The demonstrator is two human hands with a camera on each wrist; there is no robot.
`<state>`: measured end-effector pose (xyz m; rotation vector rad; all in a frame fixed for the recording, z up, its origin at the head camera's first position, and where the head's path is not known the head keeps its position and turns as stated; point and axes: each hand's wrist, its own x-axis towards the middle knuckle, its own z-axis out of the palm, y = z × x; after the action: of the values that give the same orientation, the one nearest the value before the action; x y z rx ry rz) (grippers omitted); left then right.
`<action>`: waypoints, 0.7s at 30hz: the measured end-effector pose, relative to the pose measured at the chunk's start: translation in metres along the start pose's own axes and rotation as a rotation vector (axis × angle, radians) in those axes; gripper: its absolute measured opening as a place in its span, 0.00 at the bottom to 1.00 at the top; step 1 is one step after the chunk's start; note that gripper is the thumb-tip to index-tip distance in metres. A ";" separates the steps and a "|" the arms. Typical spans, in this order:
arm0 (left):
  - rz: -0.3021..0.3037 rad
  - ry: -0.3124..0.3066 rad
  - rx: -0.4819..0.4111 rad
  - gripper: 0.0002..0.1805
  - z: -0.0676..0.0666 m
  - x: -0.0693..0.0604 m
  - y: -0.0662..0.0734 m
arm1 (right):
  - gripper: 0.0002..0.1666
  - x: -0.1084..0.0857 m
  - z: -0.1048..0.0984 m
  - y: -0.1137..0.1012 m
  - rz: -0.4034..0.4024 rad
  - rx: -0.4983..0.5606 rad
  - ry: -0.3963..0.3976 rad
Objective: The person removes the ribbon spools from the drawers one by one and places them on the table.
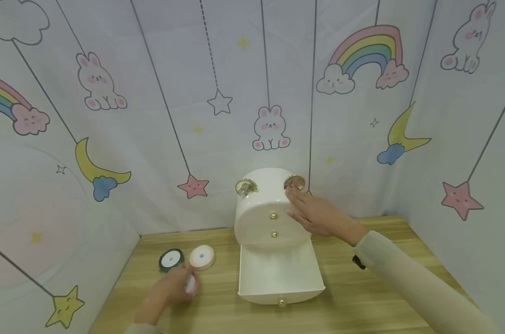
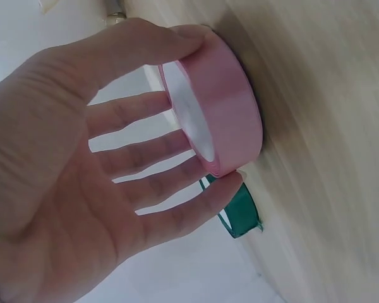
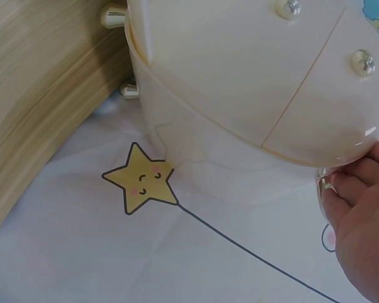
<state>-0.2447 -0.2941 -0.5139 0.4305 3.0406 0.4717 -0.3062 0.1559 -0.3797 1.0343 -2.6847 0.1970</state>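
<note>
My left hand (image 1: 171, 285) grips a roll of pink ribbon (image 2: 227, 104), thumb on one edge and fingertips along its side, low over the table. A roll of dark green ribbon (image 1: 166, 268) and a cream ribbon roll (image 1: 202, 264) lie just beyond it. Right of these stands a white storage box (image 1: 256, 227) with a rounded top, gold knobs and two gold ear-like rings. Its bottom drawer (image 1: 279, 271) is pulled out, with no contents visible. With extended fingers, my right hand (image 1: 319, 215) touches the box's upper right side near the right gold ring (image 1: 295, 181).
The wood-grain table (image 1: 348, 287) runs back to a white cloth backdrop (image 1: 165, 125) printed with bunnies, stars and rainbows, which also closes in both sides. The drawer's gold knob (image 1: 282, 303) sticks out toward me. The box stands close to the back cloth.
</note>
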 end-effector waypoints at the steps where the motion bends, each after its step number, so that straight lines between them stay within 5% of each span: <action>1: -0.006 -0.006 -0.001 0.33 0.000 -0.001 -0.001 | 0.39 0.000 0.000 0.000 -0.002 0.002 0.000; 21: -0.007 -0.024 0.005 0.32 -0.003 -0.003 -0.006 | 0.39 -0.001 0.003 0.001 -0.005 0.004 0.026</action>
<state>-0.2433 -0.3017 -0.5129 0.4229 3.0202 0.4550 -0.3069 0.1563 -0.3829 1.0328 -2.6591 0.2137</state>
